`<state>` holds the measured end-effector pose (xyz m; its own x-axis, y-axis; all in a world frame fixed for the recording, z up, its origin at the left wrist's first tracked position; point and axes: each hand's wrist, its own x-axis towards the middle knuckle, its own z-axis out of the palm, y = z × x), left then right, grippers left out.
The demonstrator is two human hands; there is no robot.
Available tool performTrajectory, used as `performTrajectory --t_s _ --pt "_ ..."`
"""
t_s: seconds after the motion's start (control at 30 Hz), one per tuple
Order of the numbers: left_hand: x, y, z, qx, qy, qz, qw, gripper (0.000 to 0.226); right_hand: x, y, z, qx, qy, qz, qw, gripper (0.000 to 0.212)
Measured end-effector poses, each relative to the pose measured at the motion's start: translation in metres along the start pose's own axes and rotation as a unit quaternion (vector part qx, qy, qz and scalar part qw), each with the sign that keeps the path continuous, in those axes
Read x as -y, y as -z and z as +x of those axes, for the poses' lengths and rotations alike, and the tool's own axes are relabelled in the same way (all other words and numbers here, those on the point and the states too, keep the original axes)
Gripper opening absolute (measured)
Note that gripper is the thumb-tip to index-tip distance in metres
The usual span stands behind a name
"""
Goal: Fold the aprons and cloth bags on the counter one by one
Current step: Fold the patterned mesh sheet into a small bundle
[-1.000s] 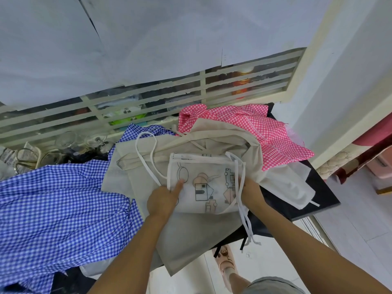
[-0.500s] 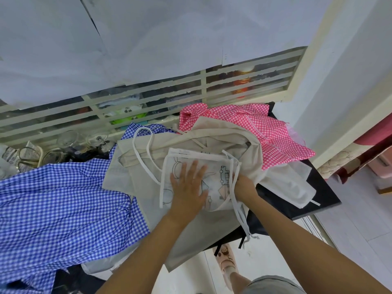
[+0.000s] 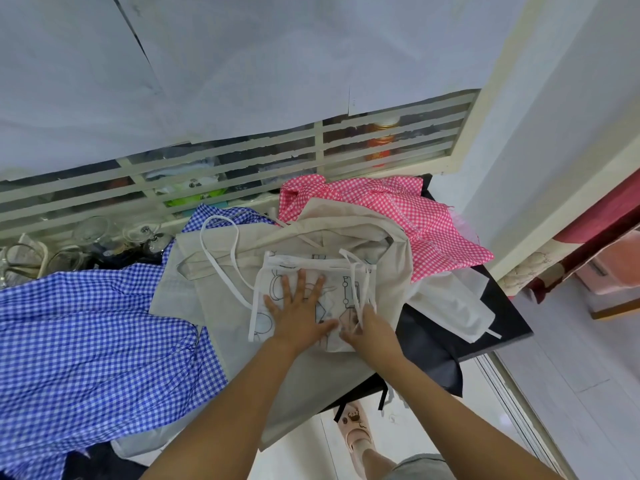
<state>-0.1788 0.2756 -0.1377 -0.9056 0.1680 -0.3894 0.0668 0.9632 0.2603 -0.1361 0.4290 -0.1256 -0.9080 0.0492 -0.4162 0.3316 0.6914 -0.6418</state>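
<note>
A small white cloth bag [image 3: 346, 282] with line drawings and white straps lies on a larger beige cloth bag [image 3: 311, 375] at the counter's middle. My left hand [image 3: 299, 311] presses flat on the white bag with fingers spread. My right hand [image 3: 369, 327] is at the bag's lower right corner, its fingers curled into the fabric and straps there. A blue checked apron [image 3: 86, 341] spreads over the left of the counter. A pink checked apron [image 3: 415, 223] lies crumpled at the back right.
A white bag [image 3: 453, 303] lies on the black counter [image 3: 502, 320] at the right edge. Glasses [image 3: 93, 233] stand at the back left against a slatted window frame. Below the counter edge are the tiled floor and a foot in a pink sandal [image 3: 356, 431].
My left hand went from pinching the white bag's left edge to lying flat on its middle. My right hand slid inward along the bag's lower right edge, folding that side over.
</note>
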Motion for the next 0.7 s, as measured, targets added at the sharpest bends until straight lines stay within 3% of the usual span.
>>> performTrajectory --t_s 0.07,0.2,0.37,0.47,0.57,0.63,0.7 --pt "0.001 0.001 0.0 0.006 0.002 -0.001 1.0 0.094 -0.002 -0.007 -0.003 0.012 0.013 -0.064 0.998 0.024" --pt "0.003 0.003 0.003 0.018 0.008 -0.03 0.999 0.093 -0.002 0.017 -0.018 -0.023 0.016 0.088 0.996 0.022" --pt "0.002 0.005 0.006 0.036 0.011 -0.02 0.999 0.094 -0.009 0.106 -0.026 -0.1 0.054 0.125 0.986 0.028" --pt "0.003 0.004 0.006 0.04 0.011 -0.013 0.999 0.095 -0.008 0.161 -0.035 -0.099 0.074 0.2 0.972 0.029" --pt "0.002 0.007 0.006 0.051 0.011 -0.006 0.999 0.095 0.002 0.197 -0.04 -0.102 0.109 0.253 0.956 0.045" --pt "0.001 0.01 0.008 0.063 0.012 -0.002 0.998 0.095 0.014 0.214 -0.044 -0.121 0.13 0.293 0.939 0.043" --pt "0.0 0.012 0.009 0.069 0.016 -0.003 0.997 0.095 0.028 0.225 -0.045 -0.105 0.167 0.421 0.886 0.038"
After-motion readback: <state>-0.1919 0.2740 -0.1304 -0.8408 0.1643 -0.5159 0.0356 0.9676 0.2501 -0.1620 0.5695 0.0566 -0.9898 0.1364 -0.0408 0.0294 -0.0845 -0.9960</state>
